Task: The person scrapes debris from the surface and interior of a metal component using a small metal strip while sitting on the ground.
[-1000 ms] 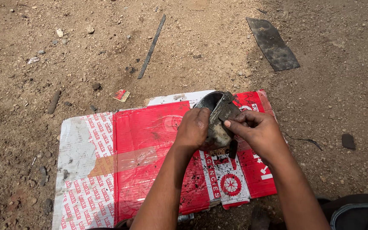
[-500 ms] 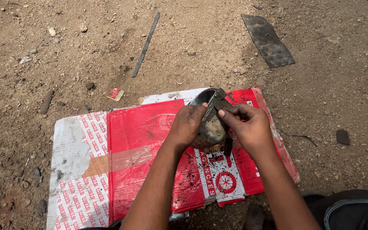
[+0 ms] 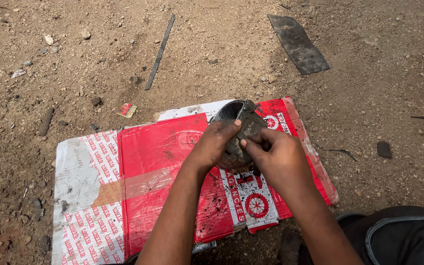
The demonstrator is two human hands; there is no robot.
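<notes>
A dirty, dark grey cup-shaped metal part (image 3: 236, 128) with an open round mouth is held just above a flattened red and white cardboard sheet (image 3: 153, 162) on the dirt ground. My left hand (image 3: 211, 145) grips its left side, thumb up near the rim. My right hand (image 3: 279, 159) holds its right side, with thumb and fingertips pinching a grimy edge of the part. Most of the part's lower body is hidden behind my fingers.
A thin dark metal strip (image 3: 160, 51) lies on the dirt at the back, and a flat dark rectangular plate (image 3: 298, 43) lies at the back right. Small stones and scraps are scattered around. A dark trouser leg (image 3: 398, 235) shows at the bottom right.
Both hands stay on the part. My right fingers have shifted slightly along its edge, and the part has turned a little in my grip.
</notes>
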